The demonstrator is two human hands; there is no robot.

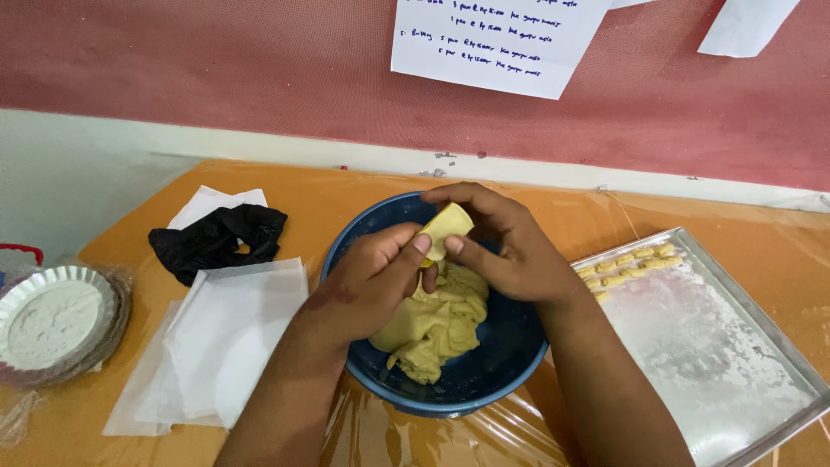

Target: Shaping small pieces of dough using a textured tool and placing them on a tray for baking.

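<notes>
Head view, looking down at a counter [346, 195] covered in orange sheeting and clear plastic film, set against a red wall [216, 60].

Centre of frame: blue bowl [510, 346] holding a mound of yellow dough [437, 324] that fills its left and middle part. Above the mound, at the upper middle of the bowl: small flattened piece of dough [448, 227], pale yellow, tilted, pinched between both hands. Left hand [372, 281] coming in from the lower left, fingers [413, 246] curled narrow, thumb and forefinger closed on the lower edge of the piece. Right hand [506, 242] coming in from the lower right, fingers [458, 201] arched over the top of the piece and closed on its upper edge.

Right of frame: metal tray [743, 406] dusted with flour, just beside the bowl; two short rows of small shaped dough pieces [627, 264] in its upper left corner.

Left of frame: sheets of white paper [225, 337] lying flat, near the bowl; black cloth [216, 238] crumpled on their upper edge. Far left edge: fluted foil dish of flour [52, 320], well apart from the bowl.

Top of frame: handwritten white paper notes [501, 35] pinned to the wall.
</notes>
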